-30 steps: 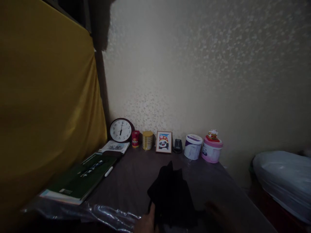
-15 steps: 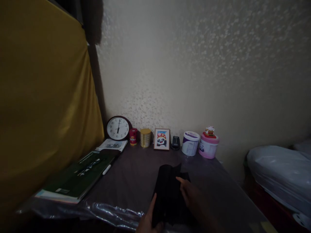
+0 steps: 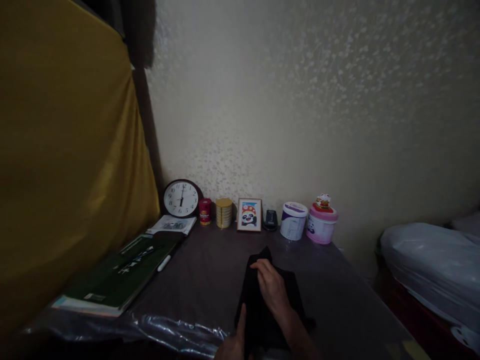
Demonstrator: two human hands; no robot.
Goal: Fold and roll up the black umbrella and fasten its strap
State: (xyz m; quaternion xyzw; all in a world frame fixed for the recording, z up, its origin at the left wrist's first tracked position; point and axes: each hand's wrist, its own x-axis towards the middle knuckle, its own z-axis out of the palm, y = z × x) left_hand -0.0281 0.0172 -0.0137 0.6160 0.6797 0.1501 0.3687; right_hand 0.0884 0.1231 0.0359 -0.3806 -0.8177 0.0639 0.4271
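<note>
A limp black cloth lies on the dark tabletop in front of me, with a pointed fold standing up at its far end. What kind of cloth article it is I cannot make out in the dim light. My right hand reaches across it, fingers bent and pinching the cloth near the far fold. At the near left edge, my left hand grips the cloth with one finger stretched along its side. The lower part of that hand is cut off by the frame.
Along the wall stand a clock, a red can, a yellow tin, a framed panda picture, a black object and two tubs. A green book and white pen lie left.
My right hand has moved left and forward over the cloth, and its fingers have bent onto the far part. The cloth's far fold has shifted. My left hand stays at the near edge.
</note>
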